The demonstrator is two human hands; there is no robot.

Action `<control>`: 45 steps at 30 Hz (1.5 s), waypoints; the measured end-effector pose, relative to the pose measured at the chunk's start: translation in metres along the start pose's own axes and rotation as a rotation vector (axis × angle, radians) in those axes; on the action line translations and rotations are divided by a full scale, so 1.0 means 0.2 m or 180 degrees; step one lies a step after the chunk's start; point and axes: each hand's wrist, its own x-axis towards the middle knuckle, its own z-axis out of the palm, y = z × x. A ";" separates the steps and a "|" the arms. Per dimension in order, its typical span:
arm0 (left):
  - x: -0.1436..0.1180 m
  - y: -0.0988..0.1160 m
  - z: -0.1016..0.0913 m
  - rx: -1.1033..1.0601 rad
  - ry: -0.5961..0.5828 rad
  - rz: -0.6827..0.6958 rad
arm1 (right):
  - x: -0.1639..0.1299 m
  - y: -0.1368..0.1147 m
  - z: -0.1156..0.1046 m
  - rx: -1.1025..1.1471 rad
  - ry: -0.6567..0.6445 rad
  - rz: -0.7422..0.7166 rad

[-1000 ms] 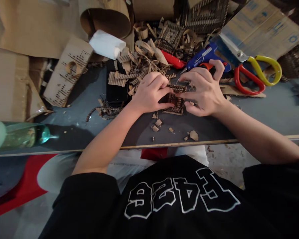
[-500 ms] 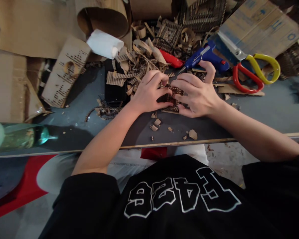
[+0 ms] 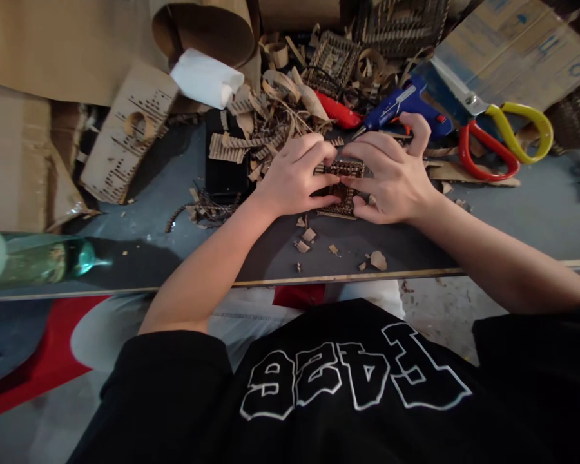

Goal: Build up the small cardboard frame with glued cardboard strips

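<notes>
A small rectangular piece built of corrugated cardboard strips (image 3: 347, 169) lies on the grey tabletop between my hands. My left hand (image 3: 294, 174) grips it from the left, thumb at its near edge and fingers bent over it. From the right, my right hand (image 3: 396, 177) holds the same piece, with a fingertip pressing at its middle and the index finger raised. My fingers hide part of the piece. Just beyond my right hand lie a blue glue gun (image 3: 394, 106) and a red-handled tool (image 3: 338, 111).
Scissors (image 3: 488, 145) with red and yellow handles lie to the right. Cardboard strip scraps (image 3: 275, 96) are heaped behind my hands, beside a black phone-like slab (image 3: 225, 177). A greenish bottle (image 3: 43, 261) lies at left. Small torn bits (image 3: 379, 260) sit near the table edge.
My right hand has drawn slightly rightward, so more of the cardboard piece shows between my hands. The whole view has shifted a little.
</notes>
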 end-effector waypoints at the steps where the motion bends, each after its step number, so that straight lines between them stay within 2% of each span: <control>1: 0.00 0.01 0.00 0.0025 -0.0045 0.0008 | 0.00 -0.01 0.00 0.0005 -0.0041 0.0022; 3: -0.01 0.01 0.00 0.0071 -0.0139 0.0030 | 0.00 -0.01 0.00 0.0009 -0.0045 0.0071; 5: -0.01 0.01 0.00 0.0095 -0.0145 0.0035 | -0.01 -0.01 0.00 -0.0001 0.0129 0.0109; 8: -0.01 0.00 0.01 0.0108 0.0084 -0.0054 | -0.02 0.00 0.01 0.0041 0.0347 0.0176; 12: -0.01 0.00 0.03 0.0059 0.0447 -0.0292 | -0.02 0.00 0.01 0.0165 0.0135 0.0219; 17: -0.01 0.05 0.04 -0.0105 0.0564 -0.0606 | -0.01 0.02 0.01 0.0173 0.0173 0.0268; 25: 0.00 0.04 0.09 -0.0259 0.0457 -0.0741 | 0.00 0.00 -0.02 0.0150 -0.0091 0.0108; 34: 0.00 0.04 0.08 -0.0380 0.0440 -0.0777 | 0.02 -0.01 -0.05 0.0304 -0.0448 -0.0059; 38: 0.00 0.03 0.08 -0.0344 0.0408 -0.0771 | 0.01 0.00 -0.02 0.0247 -0.0327 -0.0240; 43: -0.01 0.01 0.07 -0.0306 0.0331 -0.0680 | -0.02 0.06 0.00 0.0319 0.0152 0.0159; 45: -0.01 0.01 0.06 -0.0271 0.0377 -0.0612 | -0.02 0.08 0.01 0.0303 0.0222 0.0256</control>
